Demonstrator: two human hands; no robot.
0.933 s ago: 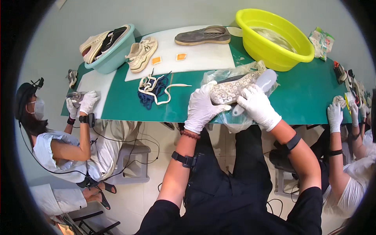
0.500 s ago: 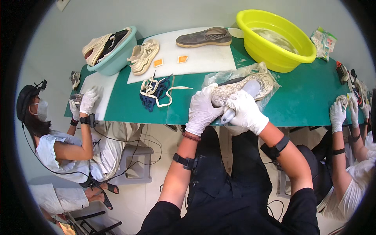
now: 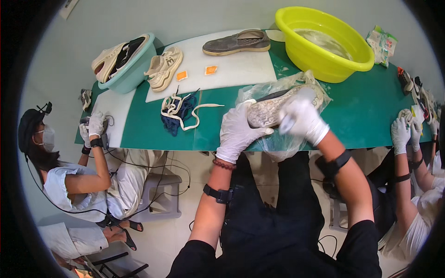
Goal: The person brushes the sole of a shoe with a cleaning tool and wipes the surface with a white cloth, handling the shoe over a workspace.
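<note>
- The left hand (image 3: 241, 127), gloved, grasps the near-left end of the shoe (image 3: 269, 112), thumb on the near side.
- The right hand (image 3: 303, 116), gloved and blurred, is closed around the brush (image 3: 286, 125) above the sole; whether the bristles touch is hidden.
- The shoe lies tread up on the plastic bag (image 3: 283, 147), by the table's near edge.
- It is probably light, with a springy sole and a softer upper; wet, it would be slick under gloves. The end in the left hand seems the firmest hold; little looks fragile.
- The bag overhangs the table (image 3: 359, 116) edge and could slide with the shoe.
- Leftward, the laces (image 3: 199, 113) lie near the left hand; rightward, green tabletop gives the right elbow and brush room.
- Beyond the shoe, the yellow basin (image 3: 329, 69) limits far-right reach; the white mat (image 3: 250, 69) bears a loafer (image 3: 236, 42).
- Co-workers' gloved hands (image 3: 401, 134) are well apart on both sides.
</note>
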